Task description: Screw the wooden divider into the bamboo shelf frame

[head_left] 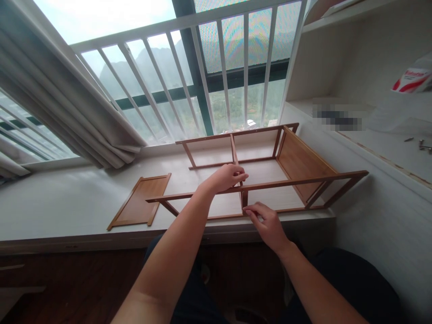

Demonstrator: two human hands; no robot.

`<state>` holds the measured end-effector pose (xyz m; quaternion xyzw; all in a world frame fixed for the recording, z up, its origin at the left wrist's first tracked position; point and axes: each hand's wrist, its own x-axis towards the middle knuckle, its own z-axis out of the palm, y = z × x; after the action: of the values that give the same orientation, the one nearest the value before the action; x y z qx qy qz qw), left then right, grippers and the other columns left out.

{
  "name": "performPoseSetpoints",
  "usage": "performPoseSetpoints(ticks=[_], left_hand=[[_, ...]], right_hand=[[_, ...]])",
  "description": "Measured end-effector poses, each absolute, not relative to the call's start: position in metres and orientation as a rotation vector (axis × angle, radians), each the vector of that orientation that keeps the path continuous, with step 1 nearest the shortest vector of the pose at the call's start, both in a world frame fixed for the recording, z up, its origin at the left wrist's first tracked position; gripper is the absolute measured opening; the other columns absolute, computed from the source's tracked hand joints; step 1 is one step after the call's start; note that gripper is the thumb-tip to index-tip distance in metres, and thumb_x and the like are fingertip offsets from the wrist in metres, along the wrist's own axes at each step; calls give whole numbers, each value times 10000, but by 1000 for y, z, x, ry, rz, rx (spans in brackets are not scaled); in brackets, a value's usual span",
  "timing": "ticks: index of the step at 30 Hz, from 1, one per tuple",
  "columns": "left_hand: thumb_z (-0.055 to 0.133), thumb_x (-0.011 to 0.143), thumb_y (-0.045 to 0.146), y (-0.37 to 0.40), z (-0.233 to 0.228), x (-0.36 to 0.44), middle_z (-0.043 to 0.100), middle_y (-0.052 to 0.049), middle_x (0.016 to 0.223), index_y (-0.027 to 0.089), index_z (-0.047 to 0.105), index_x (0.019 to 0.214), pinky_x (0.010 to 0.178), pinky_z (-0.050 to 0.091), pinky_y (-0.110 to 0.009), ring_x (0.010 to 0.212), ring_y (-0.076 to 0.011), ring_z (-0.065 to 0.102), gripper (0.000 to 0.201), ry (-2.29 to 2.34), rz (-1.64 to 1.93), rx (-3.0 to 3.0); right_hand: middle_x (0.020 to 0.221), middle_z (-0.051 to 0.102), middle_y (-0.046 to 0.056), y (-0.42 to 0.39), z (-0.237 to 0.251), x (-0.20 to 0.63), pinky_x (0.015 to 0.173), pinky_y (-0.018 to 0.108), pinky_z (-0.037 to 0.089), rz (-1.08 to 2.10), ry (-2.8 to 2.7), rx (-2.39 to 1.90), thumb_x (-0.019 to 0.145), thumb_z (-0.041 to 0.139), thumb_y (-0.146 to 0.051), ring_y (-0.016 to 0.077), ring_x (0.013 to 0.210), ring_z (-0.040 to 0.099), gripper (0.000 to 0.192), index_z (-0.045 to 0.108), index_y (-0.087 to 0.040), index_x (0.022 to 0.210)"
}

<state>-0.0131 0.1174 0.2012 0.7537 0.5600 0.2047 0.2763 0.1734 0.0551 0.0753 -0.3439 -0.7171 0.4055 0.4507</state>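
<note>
A brown wooden frame [283, 183] lies on its side on the white ledge, with long rails, short crosspieces and a solid panel [303, 164] fitted at its right end. My left hand [229, 176] reaches over the near upper rail, its fingers curled at the middle crosspiece [233, 146]. Lower down, my right hand [268, 222] is closed in a pinch beside the joint where the middle crosspiece meets the bottom rail. Whatever lies between those fingertips is too small to make out.
A separate wooden panel [140, 202] lies flat on the ledge [67, 198] to the left. Behind stand a white railing [222, 72] and a grey curtain [67, 90]. On the right-hand shelf are small metal pieces [423, 146] and a red-and-white package [411, 80].
</note>
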Motion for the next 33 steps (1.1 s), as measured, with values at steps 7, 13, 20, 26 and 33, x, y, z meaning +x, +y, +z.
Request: performPoseSetpoints(ticks=[7,13,20,26,33], left_hand=[[532,848,592,118,201,-14,604,-10,639,180,697,786,541,346,-265,568,-135,481,449,1488,537,2051],[515,858,592,118,201,-14,595,-8,639,177,689,789,532,335,-266,566,-133,476,455,1492,533,2047],[498,868,595,118,200,-14,560,4,624,174,677,774,523,314,-266,558,-127,447,467,1499,531,2066],[492,882,578,119,199,-14,557,8,622,177,671,771,529,313,-260,566,-125,451,452,1486,524,2092],[503,878,562,119,198,-13,556,11,606,172,668,772,522,310,-257,549,-120,444,436,1494,528,2068]], right_hand=[[759,742,67,54,63,167,774,404,572,1558,-1212,-800,781,752,-417,254,768,722,270,647,-180,859],[990,762,81,54,60,167,910,398,545,1434,-1461,-804,865,669,-387,257,976,714,270,692,-206,1064],[858,745,34,62,63,174,761,324,552,839,-1853,-796,906,619,-249,206,799,708,106,719,-218,896],[822,668,48,57,80,180,715,331,528,423,-1756,-634,847,646,-76,182,775,637,146,647,-209,907],[812,651,47,55,92,185,670,323,524,218,-1694,-597,764,694,3,174,739,602,310,623,-217,970]])
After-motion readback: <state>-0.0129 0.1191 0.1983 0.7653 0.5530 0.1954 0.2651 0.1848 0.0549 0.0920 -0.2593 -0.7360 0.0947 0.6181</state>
